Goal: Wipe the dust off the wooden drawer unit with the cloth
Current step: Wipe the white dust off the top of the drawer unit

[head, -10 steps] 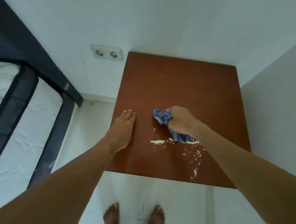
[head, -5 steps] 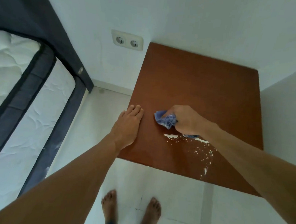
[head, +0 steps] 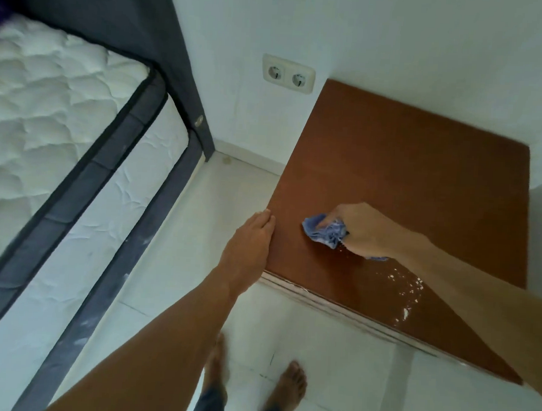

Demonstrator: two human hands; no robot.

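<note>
The wooden drawer unit [head: 406,168] shows its reddish-brown top, set in a white corner. My right hand [head: 365,230] is closed around a crumpled blue cloth [head: 325,231] and presses it on the top near the front left. White dust specks [head: 408,291] lie scattered on the wood toward the front edge, just under my right forearm. My left hand [head: 250,245] lies flat with fingers together along the unit's left edge, holding nothing.
A white mattress with dark piping [head: 63,138] and a dark headboard [head: 165,42] fill the left. A double wall socket [head: 287,74] sits beside the unit. White floor tiles [head: 172,263] run between bed and unit. My bare feet [head: 288,388] stand before it.
The view has swung to the left and tilted. My right hand has pushed the cloth over the white dust line, which no longer shows. My left hand has slid from the top to its left edge.
</note>
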